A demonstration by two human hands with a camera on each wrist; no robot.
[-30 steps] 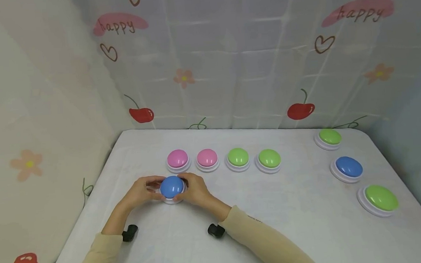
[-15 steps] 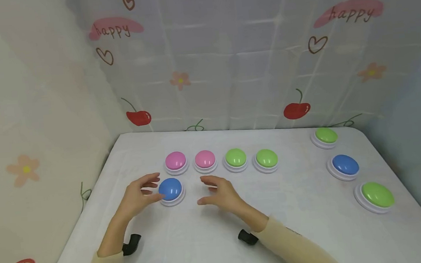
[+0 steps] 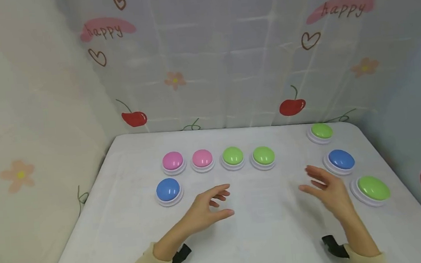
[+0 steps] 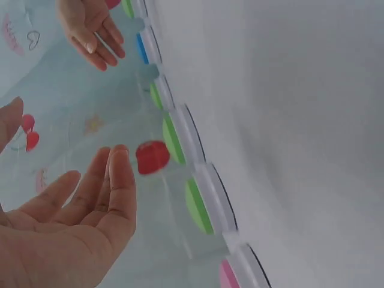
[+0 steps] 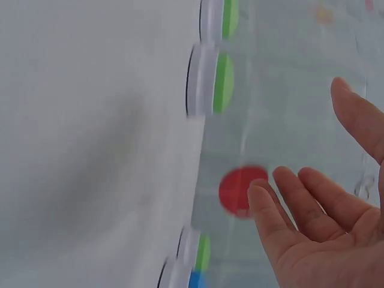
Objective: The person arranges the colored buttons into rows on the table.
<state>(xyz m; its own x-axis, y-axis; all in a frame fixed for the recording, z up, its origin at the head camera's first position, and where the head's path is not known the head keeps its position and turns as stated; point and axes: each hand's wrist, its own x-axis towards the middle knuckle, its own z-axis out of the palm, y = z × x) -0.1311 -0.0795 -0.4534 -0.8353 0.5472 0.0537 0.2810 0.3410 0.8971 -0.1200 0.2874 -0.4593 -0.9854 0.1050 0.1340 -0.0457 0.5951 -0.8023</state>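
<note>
My left hand hovers over the middle of the table, fingers apart and holding nothing. To its left sits a blue dome push button on a white round base. Over at the right, my right hand is in the air with relaxed, spread fingers and nothing in them. Closest to it are a second blue push button and a large green push button. In the left wrist view the left palm is bare; the right wrist view shows the right palm bare too.
Behind the hands runs a row: a magenta button, a pink button, and two green buttons, one left and one right. Another green button stands at the back right corner. A patterned curtain hangs behind the white table.
Both hands have let go of the front-left blue button, which stays below the magenta one. The right hand has swung far right toward the right-hand buttons; the left has moved right to the middle.
</note>
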